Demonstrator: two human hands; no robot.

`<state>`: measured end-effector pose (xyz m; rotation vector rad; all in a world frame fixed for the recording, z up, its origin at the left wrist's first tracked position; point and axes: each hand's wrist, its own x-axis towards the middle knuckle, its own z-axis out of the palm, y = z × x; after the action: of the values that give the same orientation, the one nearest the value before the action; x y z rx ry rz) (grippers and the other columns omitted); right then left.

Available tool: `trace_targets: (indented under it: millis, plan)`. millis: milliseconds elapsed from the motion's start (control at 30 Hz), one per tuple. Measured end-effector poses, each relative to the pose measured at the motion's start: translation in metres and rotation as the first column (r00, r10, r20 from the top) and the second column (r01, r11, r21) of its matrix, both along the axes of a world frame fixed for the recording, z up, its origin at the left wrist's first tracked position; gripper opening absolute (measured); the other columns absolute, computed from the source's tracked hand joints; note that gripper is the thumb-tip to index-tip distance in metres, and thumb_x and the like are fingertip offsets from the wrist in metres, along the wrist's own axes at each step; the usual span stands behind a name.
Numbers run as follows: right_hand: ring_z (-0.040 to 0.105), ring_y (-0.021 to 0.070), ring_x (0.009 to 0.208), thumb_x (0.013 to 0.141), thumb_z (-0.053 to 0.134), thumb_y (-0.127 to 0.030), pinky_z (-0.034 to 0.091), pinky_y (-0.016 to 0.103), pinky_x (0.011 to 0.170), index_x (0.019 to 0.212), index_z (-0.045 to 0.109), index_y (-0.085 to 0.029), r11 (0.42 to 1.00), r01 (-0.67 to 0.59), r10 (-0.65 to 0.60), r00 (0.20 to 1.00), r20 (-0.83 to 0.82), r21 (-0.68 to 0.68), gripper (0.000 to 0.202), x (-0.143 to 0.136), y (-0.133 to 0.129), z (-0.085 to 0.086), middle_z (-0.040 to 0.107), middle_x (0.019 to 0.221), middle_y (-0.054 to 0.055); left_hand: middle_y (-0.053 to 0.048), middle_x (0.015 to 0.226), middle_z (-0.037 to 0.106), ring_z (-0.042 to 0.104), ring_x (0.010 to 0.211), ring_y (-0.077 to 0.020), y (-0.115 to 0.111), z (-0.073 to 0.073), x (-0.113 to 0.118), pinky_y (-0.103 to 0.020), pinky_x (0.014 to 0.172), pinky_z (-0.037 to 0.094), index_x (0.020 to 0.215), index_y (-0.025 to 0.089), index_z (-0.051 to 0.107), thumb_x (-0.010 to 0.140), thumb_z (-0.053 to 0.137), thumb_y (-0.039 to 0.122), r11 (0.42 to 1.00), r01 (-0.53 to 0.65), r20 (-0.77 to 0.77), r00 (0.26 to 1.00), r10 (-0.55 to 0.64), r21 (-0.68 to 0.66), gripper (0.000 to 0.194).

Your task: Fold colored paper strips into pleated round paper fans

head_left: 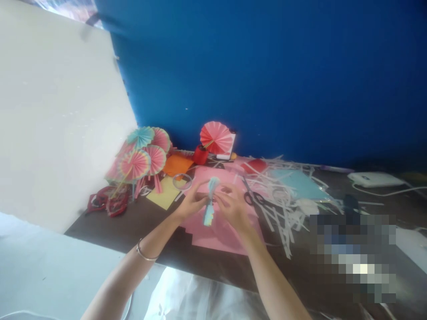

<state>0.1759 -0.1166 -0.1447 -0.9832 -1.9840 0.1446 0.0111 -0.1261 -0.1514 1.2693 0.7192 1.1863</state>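
A narrow folded strip of light blue paper (209, 214) with a multicoloured edge stands over the pink paper sheets (220, 243). My left hand (193, 202) pinches it from the left, near its middle. From the right, my right hand (231, 204) has its fingers against the same strip, thumb and fingertips close together. Above the fingers, the upper end of the strip spreads slightly. Exact fingertip contact is blurred.
Finished paper fans (135, 164) cluster at the left, above a red bundle (110, 202). A pink fan (216, 137) stands by a red pot (200, 154). Black-handled scissors (254, 198), white paper strips (283, 222) and blue sheets (300, 183) lie right.
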Motion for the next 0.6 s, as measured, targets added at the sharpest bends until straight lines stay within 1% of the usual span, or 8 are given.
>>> trace_targets:
  millis: [100, 200, 267, 333, 433, 600]
  plan:
    - [0.055, 0.0216, 0.091, 0.086, 0.047, -0.026, 0.047, 0.040, 0.080, 0.091, 0.068, -0.026, 0.998, -0.013, 0.008, 0.996, 0.085, 0.059, 0.021, 0.0021, 0.0009, 0.0004, 0.058, 0.106, 0.006, -0.007, 0.083, 0.067, 0.064, 0.078, -0.0177, 0.0013, -0.0003, -0.0004, -0.034, 0.076, 0.048, 0.133, 0.018, 0.030, 0.076, 0.063, 0.034, 1.000, -0.005, 0.013, 1.000, 0.005, 0.028, 0.068]
    - [0.055, 0.0236, 0.094, 0.086, 0.047, -0.022, 0.046, 0.042, 0.080, 0.098, 0.067, -0.027, 0.991, -0.050, 0.027, 0.982, 0.189, 0.122, 0.023, 0.0039, 0.0013, 0.0027, 0.059, 0.108, 0.008, -0.008, 0.086, 0.067, 0.064, 0.079, -0.0176, 0.0022, -0.0013, 0.0005, -0.033, 0.075, 0.048, 0.131, 0.019, 0.032, 0.077, 0.062, 0.035, 0.999, -0.009, 0.025, 1.000, 0.008, 0.035, 0.064]
    - [0.054, 0.0238, 0.095, 0.084, 0.048, -0.019, 0.045, 0.041, 0.081, 0.101, 0.065, -0.028, 0.990, -0.070, 0.039, 0.971, 0.235, 0.124, 0.026, 0.0044, 0.0003, 0.0047, 0.058, 0.109, 0.008, -0.008, 0.088, 0.066, 0.064, 0.080, -0.0173, 0.0025, -0.0019, 0.0015, -0.032, 0.075, 0.048, 0.129, 0.020, 0.033, 0.077, 0.061, 0.035, 0.999, -0.020, 0.024, 1.000, 0.019, 0.040, 0.061]
    - [0.054, 0.0240, 0.095, 0.084, 0.048, -0.018, 0.045, 0.041, 0.081, 0.101, 0.064, -0.030, 0.992, -0.059, 0.031, 0.971, 0.239, 0.113, 0.027, 0.0041, -0.0014, 0.0058, 0.058, 0.107, 0.007, -0.007, 0.089, 0.066, 0.064, 0.079, -0.0163, 0.0023, -0.0022, 0.0024, -0.030, 0.072, 0.048, 0.128, 0.020, 0.034, 0.077, 0.061, 0.034, 0.998, -0.031, 0.011, 0.999, 0.030, 0.046, 0.060]
    - [0.053, 0.0238, 0.093, 0.085, 0.047, -0.018, 0.045, 0.040, 0.077, 0.100, 0.063, -0.030, 0.994, -0.038, 0.013, 0.973, 0.232, 0.102, 0.025, 0.0030, -0.0042, 0.0056, 0.059, 0.101, 0.007, -0.007, 0.087, 0.066, 0.063, 0.077, -0.0149, 0.0013, -0.0029, 0.0032, -0.027, 0.069, 0.047, 0.128, 0.019, 0.031, 0.079, 0.060, 0.033, 0.998, -0.030, -0.002, 1.000, 0.030, 0.057, 0.059]
    - [0.051, 0.0195, 0.073, 0.085, 0.045, -0.015, 0.042, 0.035, 0.065, 0.095, 0.065, -0.027, 0.992, -0.060, 0.026, 0.960, 0.280, 0.113, 0.024, 0.0012, -0.0054, 0.0064, 0.057, 0.078, 0.005, -0.007, 0.085, 0.066, 0.063, 0.074, -0.0143, -0.0003, -0.0047, 0.0045, -0.024, 0.064, 0.047, 0.129, 0.019, 0.028, 0.080, 0.057, 0.032, 0.996, -0.037, -0.021, 0.999, 0.039, 0.077, 0.058]
